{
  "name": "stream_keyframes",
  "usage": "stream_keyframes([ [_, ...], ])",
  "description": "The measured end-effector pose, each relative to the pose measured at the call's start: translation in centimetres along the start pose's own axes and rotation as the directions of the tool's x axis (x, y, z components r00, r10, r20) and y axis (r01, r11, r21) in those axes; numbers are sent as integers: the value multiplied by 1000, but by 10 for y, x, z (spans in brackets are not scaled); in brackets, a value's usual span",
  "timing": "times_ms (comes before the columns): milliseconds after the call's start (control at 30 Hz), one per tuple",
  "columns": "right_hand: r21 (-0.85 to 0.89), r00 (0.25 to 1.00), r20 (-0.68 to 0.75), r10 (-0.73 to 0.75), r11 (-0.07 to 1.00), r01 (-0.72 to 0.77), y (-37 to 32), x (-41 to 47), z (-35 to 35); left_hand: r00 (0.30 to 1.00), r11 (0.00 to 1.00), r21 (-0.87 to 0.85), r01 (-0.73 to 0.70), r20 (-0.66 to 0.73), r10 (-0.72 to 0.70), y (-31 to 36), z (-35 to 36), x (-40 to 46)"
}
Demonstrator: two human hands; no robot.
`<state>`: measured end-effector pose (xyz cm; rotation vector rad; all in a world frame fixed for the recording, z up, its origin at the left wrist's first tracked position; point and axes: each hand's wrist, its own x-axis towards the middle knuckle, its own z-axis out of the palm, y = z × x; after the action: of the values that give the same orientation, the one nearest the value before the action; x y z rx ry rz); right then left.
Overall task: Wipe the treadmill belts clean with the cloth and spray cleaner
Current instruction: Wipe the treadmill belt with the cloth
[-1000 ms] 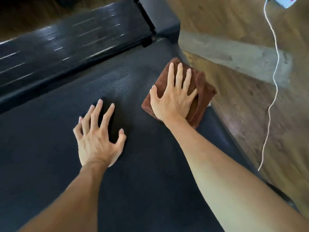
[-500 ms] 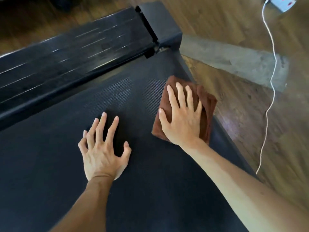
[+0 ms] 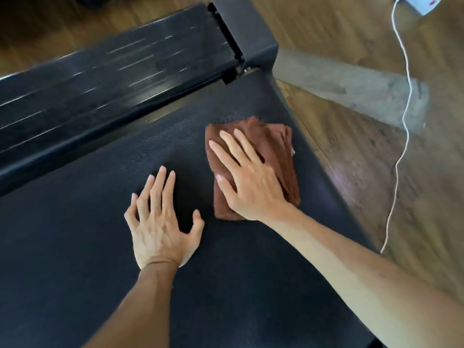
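- Two bare forearms enter from the bottom edge of the frame, both reaching forward over the treadmill belt (image 3: 75, 247), which fills the lower and centre area.
- Left hand (image 3: 160, 222), centre-left: flat on the belt, fingers straight and spread, thumb out to the right. Holds nothing.
- Right hand (image 3: 248, 177), centre: palm down on the cloth (image 3: 278, 151), fingers straight and a little spread, pressing it onto the belt. Not curled round it.
- Hands are apart, side by side; a strip of bare belt lies between the left thumb and the cloth's left edge.
- Cloth: brown, folded in several layers, lying on the belt near its right edge. The folded layers show to the right of the fingers.
- Spray cleaner does not show in this view.
- Above the hands, across the upper left: dark motor cover (image 3: 113, 79) with pale streaks, meeting the belt's front end.
- Upper centre: dark corner housing (image 3: 248, 33) at the cover's right end.
- Right side: wood floor (image 3: 364, 184) with a grey strip (image 3: 351, 94) across it.
- White cable (image 3: 401, 136) runs down the right of the frame from a pale box (image 3: 421, 2) at the top right corner.
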<state>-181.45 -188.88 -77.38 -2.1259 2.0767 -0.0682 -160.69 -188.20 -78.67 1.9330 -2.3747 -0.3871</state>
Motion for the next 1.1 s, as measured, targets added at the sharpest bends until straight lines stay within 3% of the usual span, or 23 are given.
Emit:
stream_keyframes([
  [67,-23,990,-28,136,990,-137,28,-1,-7,1000,1000,-1,1,0,-1,1,0,1],
  [167,-39,894,-118,432,898,-438,34,64,-9,1000,1000,17,-1,13,1,1,0,2],
  [233,-3,852,-122,508,859,-513,17,105,-10,1000,1000,22,-8,18,7,1,1,2],
  [300,9,916,-121,384,923,-385,-5,106,-5,1000,1000,17,-8,19,8,1,1,1],
  [367,8,989,-93,117,993,-116,-20,66,2,1000,1000,7,-7,9,7,1,0,1],
  [433,37,998,-64,-28,999,30,-9,20,2,1000,1000,6,-11,0,11,2,0,1],
  [467,43,998,-64,-11,999,14,5,10,1,1000,1000,5,-7,-1,7,2,0,0],
  [533,0,977,-109,182,983,-183,31,18,-1,1000,1000,2,-15,-6,15,2,0,1],
  [600,-40,895,-166,414,904,-426,37,54,-2,1000,1000,5,-15,-8,15,1,1,1],
  [667,-15,839,-161,520,849,-529,29,93,-6,1000,1000,7,-15,-3,15,1,2,1],
  [733,4,863,-142,484,872,-489,22,105,-5,1000,1000,6,-21,-8,21,2,2,1],
  [833,-46,975,-112,193,979,-199,10,40,-1,1000,1000,-15,-21,-16,21,0,3,2],
  [900,0,996,-2,89,996,-89,9,-21,-1,1000,999,-30,-20,-24,20,2,2,0],
  [1000,24,960,-28,278,961,-277,29,-30,-1,1000,999,-36,-13,-26,13,2,1,2],
  [1100,58,866,-137,482,876,-479,47,37,-5,1000,999,-42,-20,-13,19,3,2,2],
])
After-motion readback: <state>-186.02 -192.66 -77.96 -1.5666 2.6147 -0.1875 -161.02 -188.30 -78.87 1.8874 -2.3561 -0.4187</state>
